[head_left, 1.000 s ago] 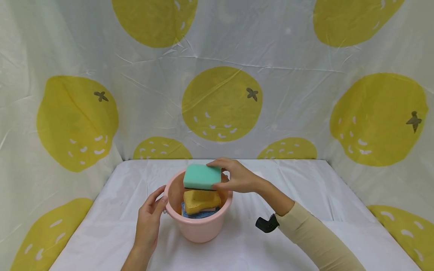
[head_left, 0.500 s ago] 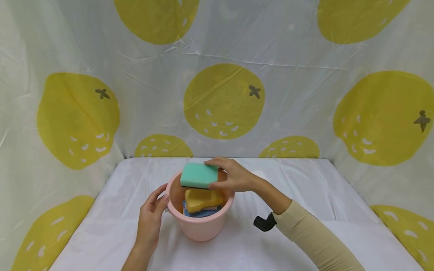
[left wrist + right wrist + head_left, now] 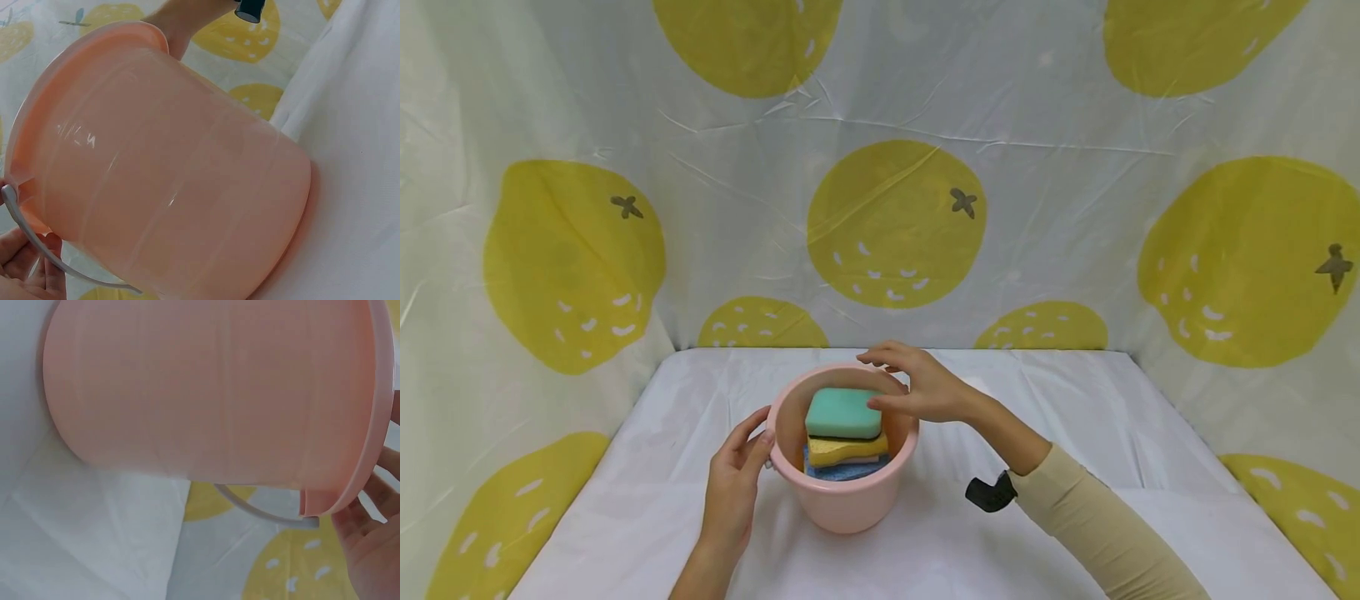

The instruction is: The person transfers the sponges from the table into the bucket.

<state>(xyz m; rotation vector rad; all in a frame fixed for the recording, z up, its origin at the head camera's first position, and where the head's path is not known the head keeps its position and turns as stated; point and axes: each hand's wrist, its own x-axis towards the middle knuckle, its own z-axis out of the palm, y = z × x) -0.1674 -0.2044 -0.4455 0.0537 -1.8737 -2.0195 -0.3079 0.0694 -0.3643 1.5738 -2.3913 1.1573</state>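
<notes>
A pink bucket [image 3: 846,510] stands upright on the white cloth. Stacked inside it, a teal sponge [image 3: 844,408] lies on top of a yellow sponge [image 3: 838,452], with a blue sponge [image 3: 848,472] below. My left hand [image 3: 732,479] holds the bucket's rim from the left, thumb at the edge. The left wrist view has the left hand [image 3: 31,269] beside the grey bucket handle [image 3: 72,272]. Over the right side of the rim, my right hand [image 3: 934,388] spreads its fingers, the thumb overlapping the teal sponge's corner. Much of the bucket's inside is hidden by the stack.
White cloth [image 3: 1037,433] covers the table around the bucket. Curtains printed with yellow lemons [image 3: 895,225] rise at the back and both sides. A black strap piece [image 3: 991,492] hangs at the right sleeve.
My right hand has let go of the teal sponge, which has dropped from rim height onto the yellow one. The right fingers have spread; my left hand stays at the rim.
</notes>
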